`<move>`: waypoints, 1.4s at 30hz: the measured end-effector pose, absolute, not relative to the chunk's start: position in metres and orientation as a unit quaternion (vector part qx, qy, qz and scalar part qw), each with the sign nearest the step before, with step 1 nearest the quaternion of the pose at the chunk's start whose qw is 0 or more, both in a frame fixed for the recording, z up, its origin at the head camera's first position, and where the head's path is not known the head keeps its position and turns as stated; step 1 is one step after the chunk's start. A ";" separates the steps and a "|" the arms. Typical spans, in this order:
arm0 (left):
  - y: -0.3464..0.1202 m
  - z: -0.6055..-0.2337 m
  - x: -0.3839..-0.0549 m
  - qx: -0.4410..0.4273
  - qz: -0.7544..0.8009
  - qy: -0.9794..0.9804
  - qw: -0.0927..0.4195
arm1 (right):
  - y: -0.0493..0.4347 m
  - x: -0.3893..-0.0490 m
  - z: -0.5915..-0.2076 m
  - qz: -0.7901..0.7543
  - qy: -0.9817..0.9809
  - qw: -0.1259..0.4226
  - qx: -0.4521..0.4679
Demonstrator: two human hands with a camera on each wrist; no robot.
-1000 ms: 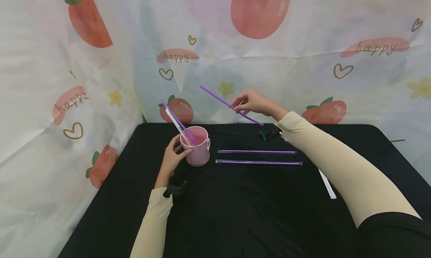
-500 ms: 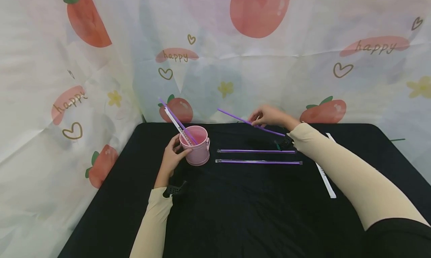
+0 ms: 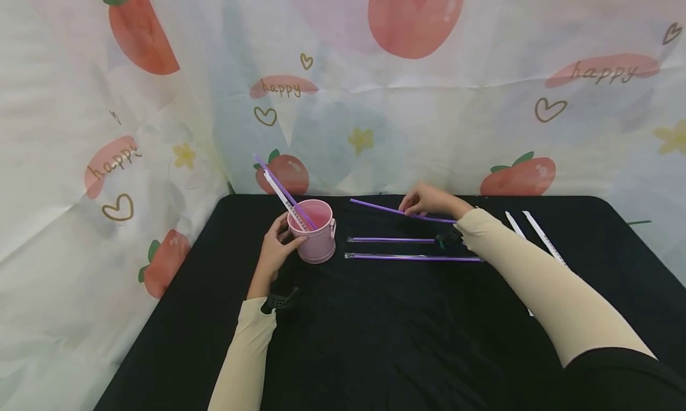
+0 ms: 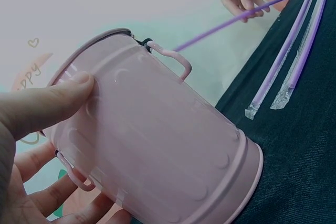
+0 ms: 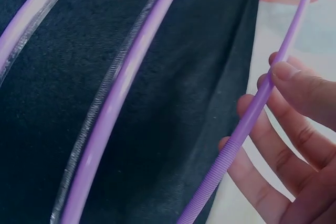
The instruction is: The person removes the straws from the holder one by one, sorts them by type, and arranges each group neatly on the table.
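My left hand (image 3: 274, 253) grips the rim of a small pink bucket (image 3: 317, 247) with ring handles on its sides. Out of the bucket, leaning left, stick a purple straw (image 3: 273, 176) and a white printed paper strip or sleeve (image 3: 283, 196). Between thumb and fingers, my right hand (image 3: 429, 199) pinches a bare purple straw (image 3: 375, 206) over the back edge of the table. Its ridged bendy part (image 5: 218, 169) shows in the right wrist view. Closer to me lie two purple straws in clear wrappers, a rear straw (image 3: 391, 240) partly behind my wrist and a front straw (image 3: 412, 257).
Two narrow white paper strips lie at the right, an outer strip (image 3: 543, 238) and an inner strip (image 3: 514, 223), both partly hidden by my right sleeve. A black cloth (image 3: 375, 339) covers the table. Behind it hangs a fruit-printed curtain (image 3: 429, 119).
My right hand has come down and to the right with the purple straw, which now lies nearer to level, close to the tabletop. The left hand stays on the bucket.
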State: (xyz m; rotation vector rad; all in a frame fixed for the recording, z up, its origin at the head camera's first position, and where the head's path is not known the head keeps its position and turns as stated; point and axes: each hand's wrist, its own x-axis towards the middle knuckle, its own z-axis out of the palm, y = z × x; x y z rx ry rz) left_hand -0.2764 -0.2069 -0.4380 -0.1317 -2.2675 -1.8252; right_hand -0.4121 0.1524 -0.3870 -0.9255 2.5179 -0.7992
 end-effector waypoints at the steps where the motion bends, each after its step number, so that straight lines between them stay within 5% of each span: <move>1: -0.207 -0.438 -0.277 -0.045 -0.621 -0.774 0.116 | 0.152 -0.413 -0.389 -0.278 0.887 0.171 -0.326; 29: -0.205 -0.426 -0.271 -0.042 -0.635 -0.767 0.085 | 0.143 -0.420 -0.422 -0.240 0.899 0.179 -0.318; 42: -0.211 -0.445 -0.276 -0.072 -0.614 -0.773 0.139 | 0.137 -0.421 -0.425 -0.220 0.907 0.171 -0.315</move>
